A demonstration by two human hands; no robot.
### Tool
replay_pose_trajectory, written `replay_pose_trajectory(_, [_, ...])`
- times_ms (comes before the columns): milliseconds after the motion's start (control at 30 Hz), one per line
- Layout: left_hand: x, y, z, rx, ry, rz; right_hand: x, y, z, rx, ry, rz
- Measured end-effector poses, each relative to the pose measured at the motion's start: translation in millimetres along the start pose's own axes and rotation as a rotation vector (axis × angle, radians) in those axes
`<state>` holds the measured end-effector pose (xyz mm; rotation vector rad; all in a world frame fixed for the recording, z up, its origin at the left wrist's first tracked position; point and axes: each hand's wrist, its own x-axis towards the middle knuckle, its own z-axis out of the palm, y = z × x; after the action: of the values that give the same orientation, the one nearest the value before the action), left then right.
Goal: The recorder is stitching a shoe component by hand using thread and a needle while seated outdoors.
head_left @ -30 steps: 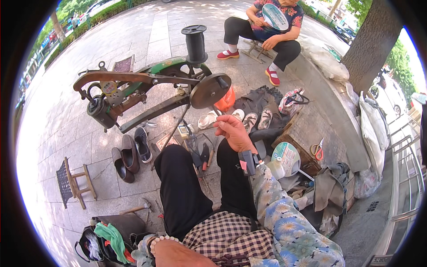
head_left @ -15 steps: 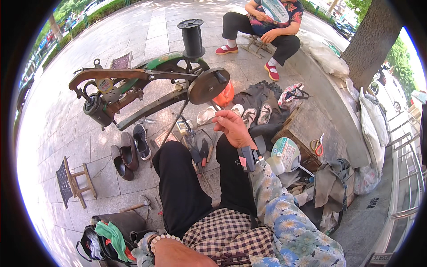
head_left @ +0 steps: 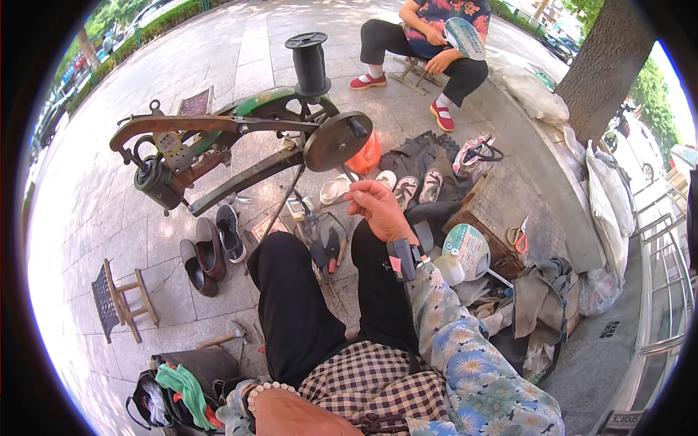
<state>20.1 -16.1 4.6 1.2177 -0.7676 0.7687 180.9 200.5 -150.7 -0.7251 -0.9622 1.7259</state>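
Note:
My right hand (head_left: 379,208) is raised over my right knee, with thumb and fingers drawn together. Whatever is between the fingertips, if anything, is too small to make out. Just beyond it stands a hand-cranked shoe-sewing machine (head_left: 247,125) with a round metal wheel (head_left: 338,142) and a large spool of black thread (head_left: 310,65) on top. My left hand (head_left: 302,418) lies low against my checked apron (head_left: 378,378), a beaded bracelet (head_left: 273,390) at its wrist. Its fingers are cut off by the lower edge.
Dark shoes (head_left: 207,251) and a small folding stool (head_left: 123,301) stand left. A hammer (head_left: 222,336) lies near an open black bag (head_left: 193,370). Pale shoes (head_left: 430,186) line up ahead. Orange-handled scissors (head_left: 518,236) rest on a wooden box (head_left: 520,207). Someone sits opposite with a fan (head_left: 465,38).
The seated person's fan has swung down and to the right. My own hands keep nearly the same pose, and the whole view has shifted slightly.

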Motion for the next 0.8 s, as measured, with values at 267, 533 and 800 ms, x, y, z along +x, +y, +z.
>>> replay_pose_trajectory(267, [-2.4,-1.5,0.1,0.002,-0.023,-0.036,-0.8,-2.4,1.2,0.013,-0.004,-0.015])
replay_pose_trajectory(533, [-1.9,-1.7,1.7,0.021,-0.02,-0.043,0.6,-1.4,0.1,0.022,-0.007,-0.017])
replay_pose_trajectory(800, [-1.4,0.4,0.9,0.045,-0.015,-0.035,0.4,2.0,-4.4,0.018,-0.019,-0.013])
